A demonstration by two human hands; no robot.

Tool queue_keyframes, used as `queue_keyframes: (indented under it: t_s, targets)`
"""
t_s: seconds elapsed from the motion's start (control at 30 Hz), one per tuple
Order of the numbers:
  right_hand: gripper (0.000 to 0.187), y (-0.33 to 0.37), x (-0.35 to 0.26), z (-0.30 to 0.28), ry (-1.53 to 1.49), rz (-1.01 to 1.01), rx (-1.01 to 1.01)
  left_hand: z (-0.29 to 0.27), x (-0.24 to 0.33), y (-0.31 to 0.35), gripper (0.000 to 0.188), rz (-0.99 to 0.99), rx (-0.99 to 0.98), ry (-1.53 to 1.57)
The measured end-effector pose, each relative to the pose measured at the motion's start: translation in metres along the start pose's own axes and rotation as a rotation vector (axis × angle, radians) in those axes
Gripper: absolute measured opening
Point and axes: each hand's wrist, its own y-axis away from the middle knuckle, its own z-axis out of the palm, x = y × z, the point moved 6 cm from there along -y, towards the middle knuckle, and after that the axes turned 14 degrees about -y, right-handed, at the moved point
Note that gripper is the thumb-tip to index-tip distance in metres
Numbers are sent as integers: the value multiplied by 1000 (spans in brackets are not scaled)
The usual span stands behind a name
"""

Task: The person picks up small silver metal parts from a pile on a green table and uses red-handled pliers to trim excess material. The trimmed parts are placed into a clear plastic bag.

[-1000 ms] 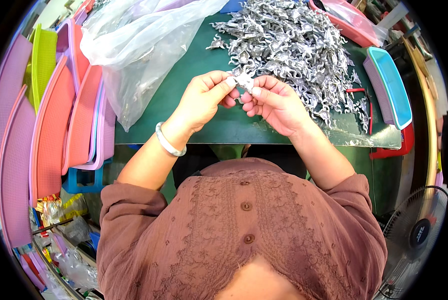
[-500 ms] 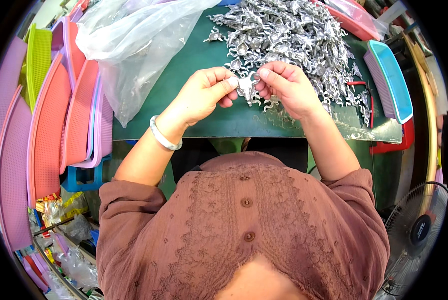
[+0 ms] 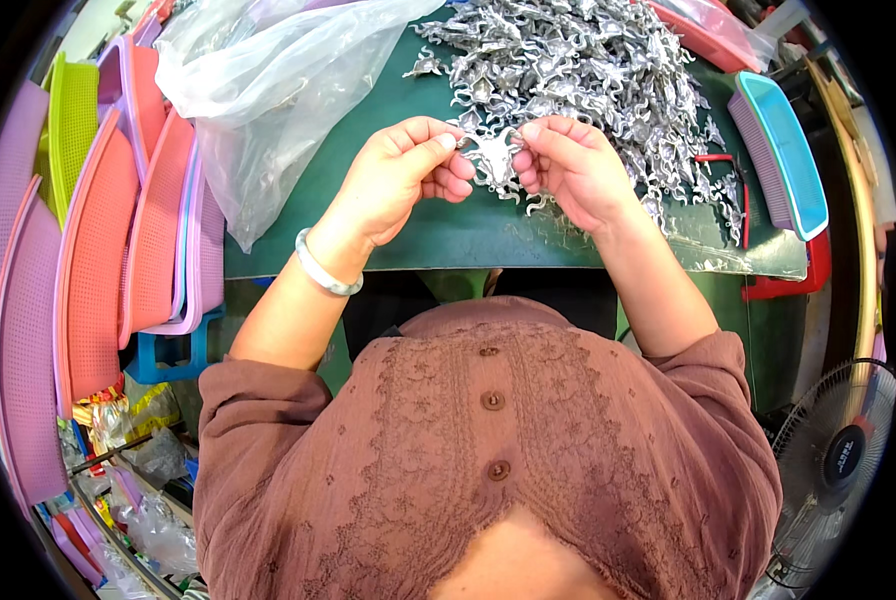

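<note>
Between my two hands is a silver metal casting shaped like a horned animal skull (image 3: 493, 160). My left hand (image 3: 406, 172) pinches the tip of one horn between thumb and fingers. The other horn is gripped the same way by my right hand (image 3: 574, 168). Just beyond my fingers lies a large heap of similar silver castings (image 3: 578, 75), and a few loose ones touch the near side of the held piece in view. A single casting (image 3: 427, 64) rests apart, left of the heap.
A clear plastic bag (image 3: 278, 100) covers the table's left part. Stacked pink, purple and green baskets (image 3: 93, 280) stand at the left. Red-handled pliers (image 3: 744, 205) lie right of the heap, near a turquoise-and-purple basket (image 3: 783, 150). A fan (image 3: 838, 460) stands at lower right beside the green table (image 3: 418, 255).
Both hands have shifted slightly away from me. My left fingers have slid outward along the horn, so more of the skull-shaped casting shows.
</note>
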Motion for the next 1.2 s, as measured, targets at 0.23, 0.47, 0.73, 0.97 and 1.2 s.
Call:
queue_keyframes:
  t_s: [0.23, 0.47, 0.73, 0.97, 1.2]
  targets:
    - [13, 0, 1, 1, -37, 14, 14, -1, -1, 0, 15, -12, 1, 38]
    - [13, 0, 3, 1, -35, 29, 10, -2, -4, 0, 15, -30, 7, 66]
    - [12, 1, 4, 2, -33, 27, 8, -2, -4, 2, 14, -56, 22, 82]
    - [12, 0, 5, 2, -38, 39, 15, -4, -4, 2, 14, -53, 19, 92]
    - [12, 0, 5, 3, -37, 20, -11, -5, -3, 4, 15, -29, 26, 62]
